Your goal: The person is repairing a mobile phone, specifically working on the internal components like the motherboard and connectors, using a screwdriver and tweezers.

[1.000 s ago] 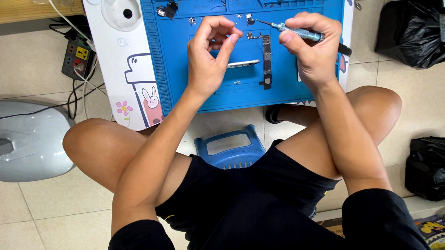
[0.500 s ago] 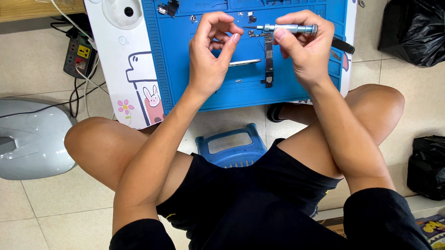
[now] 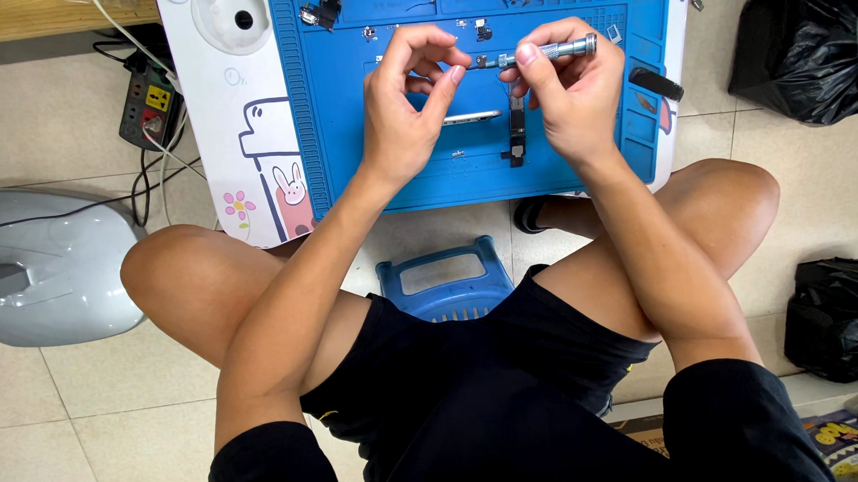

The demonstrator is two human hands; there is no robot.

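Right hand: the right hand (image 3: 577, 95) is closed around a small metal screwdriver (image 3: 548, 52), held level above the mat with its tip toward the other hand.
Left hand: the left hand (image 3: 406, 112) has thumb and forefinger pinched close at the driver's tip; whether a tiny part sits between them is too small to tell.
Under the hands: a blue work mat (image 3: 347, 129) on a low white bench (image 3: 216, 115) with cartoon pictures.
On the mat: a slim silver strip (image 3: 472, 117) and a dark narrow part (image 3: 516, 131) lie just below the hands; small loose bits sit near the top edge.
Below: a blue plastic stool (image 3: 445, 279) between the person's knees.
Around: a grey casing (image 3: 35, 263) on the floor at one side, black bags (image 3: 806, 46) at the other, and a power strip (image 3: 148, 109) beside the bench.
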